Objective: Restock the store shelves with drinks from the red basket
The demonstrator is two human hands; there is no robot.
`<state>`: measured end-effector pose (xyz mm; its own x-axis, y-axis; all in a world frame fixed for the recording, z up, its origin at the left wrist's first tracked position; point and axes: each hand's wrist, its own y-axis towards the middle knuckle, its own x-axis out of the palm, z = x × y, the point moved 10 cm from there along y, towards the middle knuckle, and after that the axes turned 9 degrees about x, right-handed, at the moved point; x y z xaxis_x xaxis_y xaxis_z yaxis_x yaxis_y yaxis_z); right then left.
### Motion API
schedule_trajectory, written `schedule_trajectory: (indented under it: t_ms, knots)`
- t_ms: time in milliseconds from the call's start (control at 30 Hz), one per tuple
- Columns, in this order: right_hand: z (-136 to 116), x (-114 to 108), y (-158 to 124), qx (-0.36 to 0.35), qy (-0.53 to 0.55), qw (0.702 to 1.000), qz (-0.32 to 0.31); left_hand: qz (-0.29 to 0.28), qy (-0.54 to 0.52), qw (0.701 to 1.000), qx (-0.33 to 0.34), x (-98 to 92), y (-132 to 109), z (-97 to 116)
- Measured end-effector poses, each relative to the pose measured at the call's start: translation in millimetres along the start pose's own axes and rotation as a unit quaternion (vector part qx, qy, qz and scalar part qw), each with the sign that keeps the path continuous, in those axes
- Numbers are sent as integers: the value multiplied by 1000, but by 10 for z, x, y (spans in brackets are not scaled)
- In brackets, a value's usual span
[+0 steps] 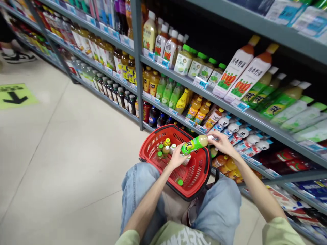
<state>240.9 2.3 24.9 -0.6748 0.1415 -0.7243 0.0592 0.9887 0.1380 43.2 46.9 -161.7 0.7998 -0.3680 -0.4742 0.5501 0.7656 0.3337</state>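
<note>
A juice bottle with a green label and white cap lies tilted across the red shopping basket, held above its opening. My left hand is closed around the bottle's bottom end. At the other end, the fingers of my right hand pinch the white cap. Inside the basket stand several bottles, among them one with a yellow cap and one with a green cap near the front side. My left forearm and hand hide part of the basket's inside.
Grey shelves full of drink bottles run along the front and right. Two big carrot juice bottles lean on the upper shelf. A yellow-green floor sign with an arrow is at left, near another person's shoe. My knees flank the basket.
</note>
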Motion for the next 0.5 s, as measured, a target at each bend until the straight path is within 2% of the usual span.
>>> schedule_trajectory:
  t_ms: [67, 133, 267, 333, 433, 500]
  knots:
    - [-67, -112, -60, 24, 14, 1000, 2, 56, -79, 995, 11, -98, -7, 86]
    - [-116, -161, -102, 45, 12, 999, 11, 81, -99, 992, 8, -169, -30, 142]
    - [-194, -172, -128, 53, -22, 998, 38, 145, -70, 987, 13, -412, -98, 237]
    - [-186, -168, -118, 60, 0, 997, 38, 165, -54, 985, 14, -517, -130, 271]
    - [-121, -184, -98, 96, 72, 992, 38, 122, -111, 986, 1, -461, -152, 266]
    - [-96, -200, -99, 128, 103, 985, 44, 45, -222, 973, -35, -241, -193, 213]
